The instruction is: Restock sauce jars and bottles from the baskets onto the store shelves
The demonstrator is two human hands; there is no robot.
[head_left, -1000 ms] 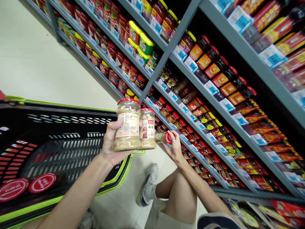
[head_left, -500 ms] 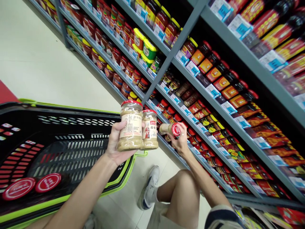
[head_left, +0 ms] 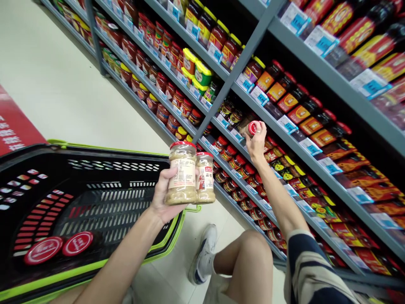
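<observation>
My left hand [head_left: 164, 198] is closed around two glass jars of pale sauce, a larger jar [head_left: 182, 175] and a smaller jar [head_left: 205, 179], both with red lids and cream labels. They are upright side by side above the basket's right end. Over at the shelf, my right hand [head_left: 257, 141] grips another red-lidded jar [head_left: 253, 128] by its top, at the front of a shelf space between dark jars and red-lidded ones. Fingers and the shelf contents partly hide that jar's body.
A black shopping basket [head_left: 107, 264] with green rims stands at the left, holding two red-lidded jars [head_left: 77, 243]. Grey shelving [head_left: 232, 84] full of sauce jars and price tags runs diagonally across the right. My legs and a white shoe [head_left: 204, 253] are below.
My right hand has moved up and away from me with its jar, from before the lower shelf to the shelf space. My left hand still holds its two jars, slightly shifted right in view.
</observation>
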